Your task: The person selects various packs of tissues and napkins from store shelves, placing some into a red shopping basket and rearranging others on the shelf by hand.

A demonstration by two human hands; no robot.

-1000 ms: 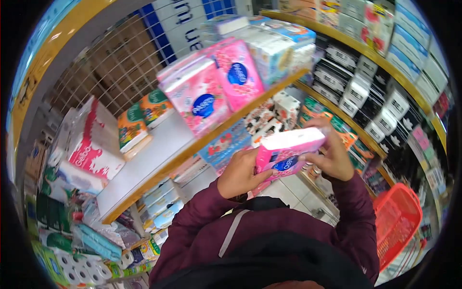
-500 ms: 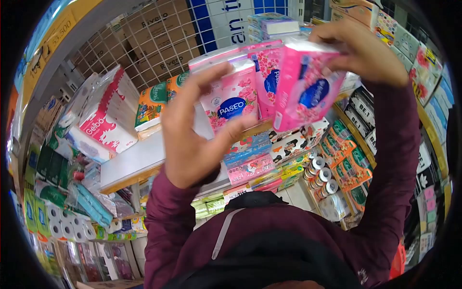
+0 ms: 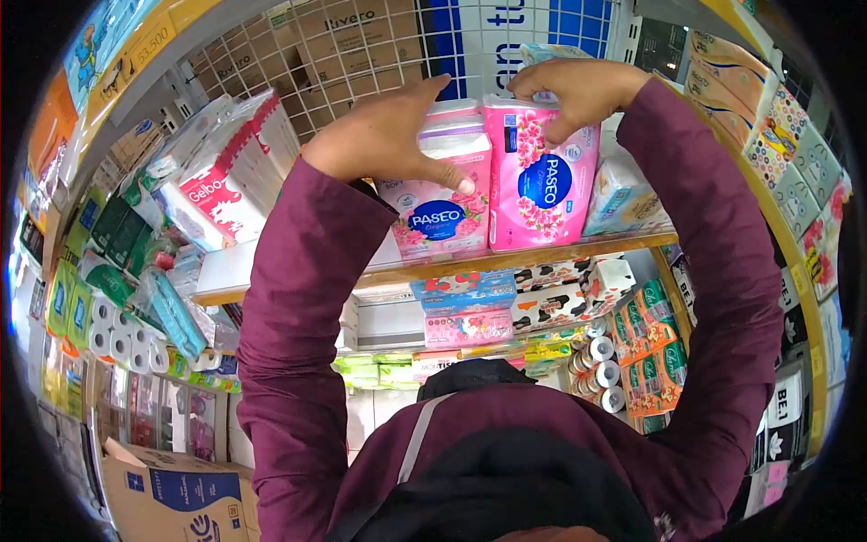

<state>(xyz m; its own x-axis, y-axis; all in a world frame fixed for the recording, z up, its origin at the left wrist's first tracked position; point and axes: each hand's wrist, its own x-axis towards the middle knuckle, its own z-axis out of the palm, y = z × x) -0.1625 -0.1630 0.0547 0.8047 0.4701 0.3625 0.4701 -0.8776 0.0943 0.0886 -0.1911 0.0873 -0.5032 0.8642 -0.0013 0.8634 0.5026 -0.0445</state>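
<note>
The person's right hand (image 3: 587,92) part-curled over the top of the bright pink pack (image 3: 542,217), firm grip unclear | left hand (image 3: 372,137) spread open, gripping nothing, thumb before paler pack (image 3: 440,224) | both packs upright on shelf (image 3: 230,269), below hands | likely light, squashy, slick-wrapped; best held by both sides

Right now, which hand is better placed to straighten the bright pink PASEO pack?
Right, I'd say. The right hand is at the bright pink PASEO pack, thumb over its front, fingers by its top edge. The left hand is spread at the paler pack beside it.
</note>
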